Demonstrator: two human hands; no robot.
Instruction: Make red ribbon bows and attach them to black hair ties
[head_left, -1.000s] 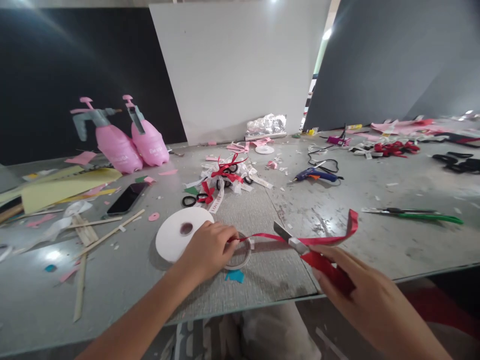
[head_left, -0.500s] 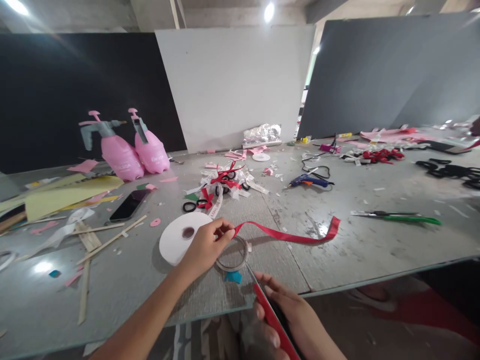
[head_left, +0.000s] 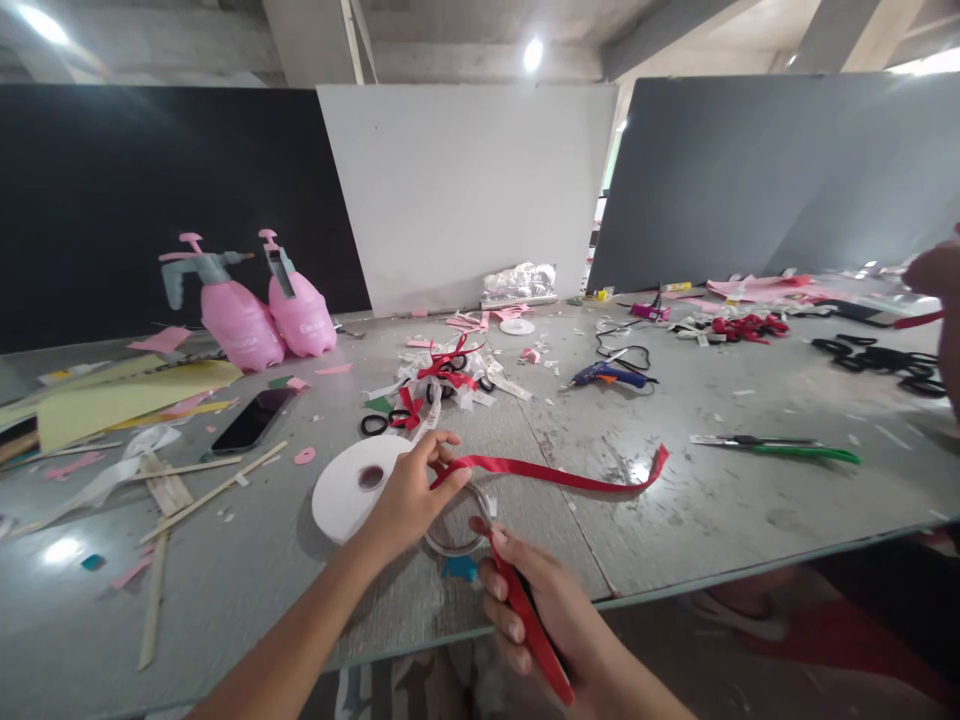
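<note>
My left hand (head_left: 416,487) pinches one end of a red ribbon (head_left: 559,475), whose free length stretches right across the table. Below it, my right hand (head_left: 544,600) is wrapped round a red-handled tool (head_left: 529,625) with a metal tip that reaches up to the tape roll. The tape roll (head_left: 452,548) lies on the table between my hands, with a blue scrap (head_left: 459,568) at its near side. A large white roll (head_left: 337,495) sits beside my left wrist. Just beyond is a pile of red and white ribbon bows (head_left: 454,368) with black bands.
Two pink spray bottles (head_left: 241,325) and a phone (head_left: 251,420) are at left, near wooden sticks (head_left: 156,600). A glue gun (head_left: 611,375) and a green-handled cutting tool (head_left: 806,450) lie right. Another person's hand (head_left: 934,272) shows at the far right.
My right hand has moved up and left, bringing the red-handled tool to the tape roll. My left hand has shifted slightly left with the ribbon. Another person's hand has come into view at right.
</note>
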